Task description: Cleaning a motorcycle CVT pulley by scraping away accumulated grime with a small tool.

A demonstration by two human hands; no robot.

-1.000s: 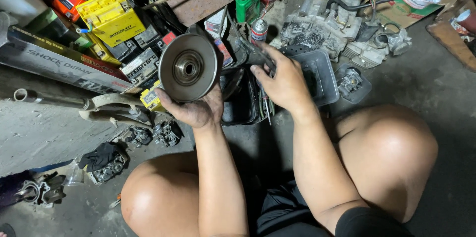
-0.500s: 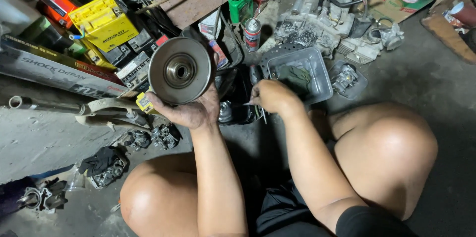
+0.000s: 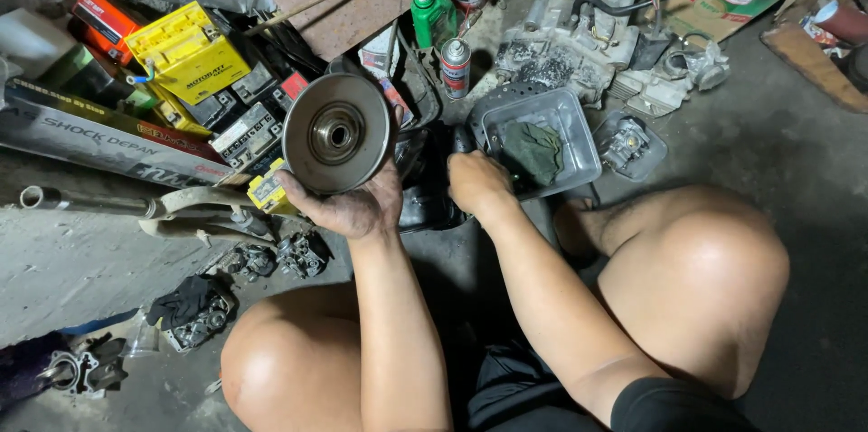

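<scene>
Round grey metal pulley disc [image 3: 336, 133], dark hub centred, gripped upright in my left hand [image 3: 348, 206]; at three o'clock my right hand [image 3: 476, 183] rests curled, its hold I cannot tell.

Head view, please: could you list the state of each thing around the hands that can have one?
left hand: closed around the disc's lower edge, grimy
metal pulley disc: held up on edge, hub facing the camera
right hand: lowered by the tray; whether it grips anything cannot be told
clear plastic tray: open, on the floor, holding a green rag
green rag: crumpled
spray can: upright, capped
green bottle: upright, capped
</scene>
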